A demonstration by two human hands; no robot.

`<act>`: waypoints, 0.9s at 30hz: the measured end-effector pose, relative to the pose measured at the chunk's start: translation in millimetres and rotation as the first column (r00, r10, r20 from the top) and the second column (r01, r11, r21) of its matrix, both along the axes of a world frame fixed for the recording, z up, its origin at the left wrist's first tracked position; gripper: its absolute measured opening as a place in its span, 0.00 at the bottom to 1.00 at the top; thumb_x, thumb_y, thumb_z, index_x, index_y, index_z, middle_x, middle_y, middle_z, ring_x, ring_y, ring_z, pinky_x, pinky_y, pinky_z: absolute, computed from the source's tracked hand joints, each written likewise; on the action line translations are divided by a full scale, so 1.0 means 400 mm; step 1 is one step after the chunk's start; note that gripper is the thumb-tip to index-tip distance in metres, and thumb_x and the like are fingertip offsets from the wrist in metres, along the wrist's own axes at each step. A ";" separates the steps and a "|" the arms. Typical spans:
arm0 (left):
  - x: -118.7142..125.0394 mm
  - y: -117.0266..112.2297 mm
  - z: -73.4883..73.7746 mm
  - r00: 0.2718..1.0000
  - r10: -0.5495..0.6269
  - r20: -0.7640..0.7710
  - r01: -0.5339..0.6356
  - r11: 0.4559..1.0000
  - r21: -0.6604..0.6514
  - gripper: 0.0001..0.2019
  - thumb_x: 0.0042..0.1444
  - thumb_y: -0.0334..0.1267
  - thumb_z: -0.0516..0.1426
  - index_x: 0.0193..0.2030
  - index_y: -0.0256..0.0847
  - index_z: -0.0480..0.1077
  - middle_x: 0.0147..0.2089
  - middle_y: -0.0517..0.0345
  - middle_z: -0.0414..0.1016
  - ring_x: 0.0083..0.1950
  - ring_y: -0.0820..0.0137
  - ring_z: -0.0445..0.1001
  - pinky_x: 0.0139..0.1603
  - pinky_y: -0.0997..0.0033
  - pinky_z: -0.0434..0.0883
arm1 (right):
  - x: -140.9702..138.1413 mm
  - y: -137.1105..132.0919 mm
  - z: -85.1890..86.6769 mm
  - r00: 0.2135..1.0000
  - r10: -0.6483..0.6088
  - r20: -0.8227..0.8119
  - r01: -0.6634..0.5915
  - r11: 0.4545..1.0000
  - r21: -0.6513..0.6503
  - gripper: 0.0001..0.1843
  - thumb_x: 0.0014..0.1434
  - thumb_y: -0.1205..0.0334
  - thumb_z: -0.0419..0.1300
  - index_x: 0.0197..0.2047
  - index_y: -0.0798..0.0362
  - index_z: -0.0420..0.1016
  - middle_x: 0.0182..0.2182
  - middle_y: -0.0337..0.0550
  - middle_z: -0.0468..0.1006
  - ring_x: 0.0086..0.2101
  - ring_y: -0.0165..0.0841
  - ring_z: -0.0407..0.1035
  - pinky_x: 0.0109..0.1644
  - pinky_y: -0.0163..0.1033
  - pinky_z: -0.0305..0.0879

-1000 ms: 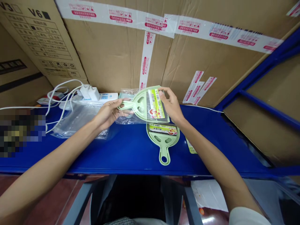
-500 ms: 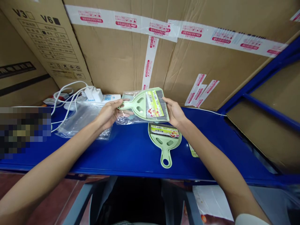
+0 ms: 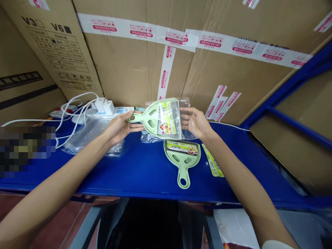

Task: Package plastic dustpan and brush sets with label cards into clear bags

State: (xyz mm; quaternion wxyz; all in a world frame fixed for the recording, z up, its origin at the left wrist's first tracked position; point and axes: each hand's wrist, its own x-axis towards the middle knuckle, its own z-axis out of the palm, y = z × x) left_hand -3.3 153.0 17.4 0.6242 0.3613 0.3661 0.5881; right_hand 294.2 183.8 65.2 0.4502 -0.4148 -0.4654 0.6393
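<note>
A light green dustpan-and-brush set (image 3: 152,121), with a yellow-and-white printed label across its bristles, is held above the blue table. My left hand (image 3: 121,127) grips its handle end, fingers curled underneath. At the wide end, a clear plastic bag (image 3: 184,103) covers part of the set. My right hand (image 3: 196,122) holds the bag there, fingers extended along the plastic; exactly how they pinch it is hard to see. Below lies a second green dustpan-and-brush set (image 3: 182,162), its handle toward me. A loose yellow-green label card (image 3: 213,162) rests by my right forearm.
Flat clear plastic bags (image 3: 90,135) lie on the left of the blue table (image 3: 145,173). Behind them are a white power strip (image 3: 126,110) with plugged chargers and tangled white cables. Large cardboard boxes (image 3: 129,69) stand along the back. A blue metal frame (image 3: 298,128) bounds the right.
The plastic bag has moved from under the held set to over its wide end. My right hand has shifted from the dustpan edge onto the bag. The label card shows more.
</note>
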 end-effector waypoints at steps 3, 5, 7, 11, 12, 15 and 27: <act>0.016 -0.011 -0.003 1.000 0.001 -0.004 -0.001 1.000 -0.001 0.15 0.75 0.34 0.51 0.51 0.27 0.79 0.30 0.54 0.76 0.34 0.55 0.88 0.42 0.51 0.87 | -0.003 0.000 -0.015 0.995 0.028 0.093 -0.029 1.000 0.003 0.21 0.62 0.41 0.66 0.48 0.49 0.77 0.33 0.47 0.83 0.31 0.38 0.75 0.31 0.43 0.72; 0.027 -0.020 -0.005 1.000 -0.006 -0.009 0.006 1.000 0.006 0.15 0.74 0.32 0.52 0.51 0.27 0.79 0.28 0.58 0.72 0.34 0.56 0.87 0.42 0.52 0.87 | -0.004 0.000 -0.023 0.984 0.009 0.178 -0.019 0.998 0.055 0.23 0.57 0.43 0.73 0.48 0.48 0.77 0.35 0.47 0.84 0.33 0.38 0.76 0.32 0.42 0.72; 0.038 -0.027 -0.006 1.000 0.003 -0.008 -0.003 1.000 0.013 0.14 0.74 0.32 0.52 0.50 0.27 0.79 0.28 0.58 0.71 0.34 0.56 0.88 0.43 0.53 0.87 | -0.004 0.002 -0.027 0.969 -0.062 0.239 0.039 0.994 0.100 0.22 0.53 0.53 0.77 0.46 0.49 0.76 0.36 0.46 0.84 0.33 0.37 0.76 0.32 0.41 0.72; 0.060 -0.044 -0.005 1.000 -0.020 -0.001 0.020 0.999 0.050 0.13 0.74 0.33 0.53 0.51 0.28 0.79 0.33 0.52 0.78 0.38 0.55 0.88 0.46 0.53 0.87 | 0.003 0.012 -0.018 0.944 -0.190 0.268 0.147 0.974 0.175 0.18 0.51 0.66 0.74 0.43 0.51 0.76 0.34 0.44 0.83 0.33 0.36 0.76 0.34 0.41 0.72; 0.065 -0.050 -0.004 0.999 -0.049 -0.006 0.049 0.997 0.067 0.13 0.74 0.34 0.54 0.53 0.29 0.79 0.37 0.49 0.81 0.41 0.54 0.88 0.48 0.54 0.87 | 0.009 0.016 -0.011 0.938 -0.209 0.277 0.156 0.967 0.201 0.16 0.51 0.66 0.73 0.43 0.52 0.76 0.35 0.43 0.82 0.33 0.35 0.76 0.34 0.40 0.72; 0.073 -0.063 0.000 0.990 -0.141 -0.025 0.143 0.981 0.132 0.13 0.74 0.39 0.57 0.56 0.34 0.78 0.52 0.41 0.84 0.49 0.52 0.88 0.50 0.56 0.86 | 0.055 0.036 0.028 0.889 -0.340 0.306 0.226 0.908 0.352 0.13 0.57 0.66 0.68 0.47 0.51 0.79 0.37 0.42 0.82 0.36 0.36 0.77 0.38 0.42 0.74; 0.066 -0.051 -0.022 0.976 -0.182 -0.120 0.198 0.970 0.139 0.19 0.72 0.46 0.58 0.57 0.33 0.78 0.64 0.31 0.79 0.46 0.50 0.88 0.40 0.58 0.86 | 0.453 0.329 0.043 0.354 -0.469 0.809 -0.169 0.819 0.548 0.16 0.67 0.66 0.57 0.52 0.56 0.84 0.41 0.48 0.86 0.38 0.39 0.77 0.48 0.46 0.74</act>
